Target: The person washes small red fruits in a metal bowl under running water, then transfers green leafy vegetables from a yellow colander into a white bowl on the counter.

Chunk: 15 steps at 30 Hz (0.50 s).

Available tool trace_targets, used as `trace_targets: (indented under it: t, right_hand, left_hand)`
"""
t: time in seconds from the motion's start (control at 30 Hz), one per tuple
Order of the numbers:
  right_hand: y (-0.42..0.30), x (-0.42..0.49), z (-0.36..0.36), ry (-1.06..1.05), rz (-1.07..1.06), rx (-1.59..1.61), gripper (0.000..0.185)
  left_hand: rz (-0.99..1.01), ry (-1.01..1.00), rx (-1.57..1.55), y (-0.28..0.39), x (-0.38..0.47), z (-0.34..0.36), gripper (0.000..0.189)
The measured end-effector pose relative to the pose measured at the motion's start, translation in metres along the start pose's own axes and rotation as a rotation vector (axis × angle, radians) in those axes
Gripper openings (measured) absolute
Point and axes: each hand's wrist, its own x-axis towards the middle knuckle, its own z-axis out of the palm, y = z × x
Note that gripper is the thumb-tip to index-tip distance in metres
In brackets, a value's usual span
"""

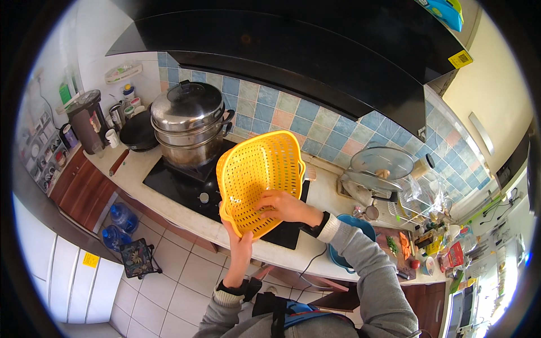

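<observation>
A yellow perforated plastic basket (270, 158) is tilted above the front of the black cooktop (169, 186), its open side turned toward me. My left hand (239, 243) grips its lower rim, thumb on the inner side; the remaining fingers are hidden behind the wall. Inside the basket is my right hand (284, 206), fingers bent close to the perforated bottom. Whether those fingertips touch the plastic or pinch something small cannot be told. No food shows in the basket.
A stacked steel steamer pot (188, 122) stands on the cooktop, beside a black wok (138, 129). Under my right forearm is a blue basin (363, 224). Further right, a cutting board (382, 233) holds chopped greens (392, 245) and orange pieces (404, 245). The range hood (270, 46) overhangs.
</observation>
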Motion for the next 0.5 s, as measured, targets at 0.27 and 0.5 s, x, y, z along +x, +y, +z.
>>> trace_targets:
  t: [0.27,0.5]
  right_hand:
    - [0.022,-0.008,-0.019,-0.036,-0.027,-0.049,0.02]
    - [0.011,-0.023,-0.009,0.007,0.01,-0.044,0.02]
  left_hand:
    - [0.06,0.022,0.089,-0.001,0.003,0.0,0.097]
    - [0.008,0.046,0.033,0.01,-0.003,0.007,0.098]
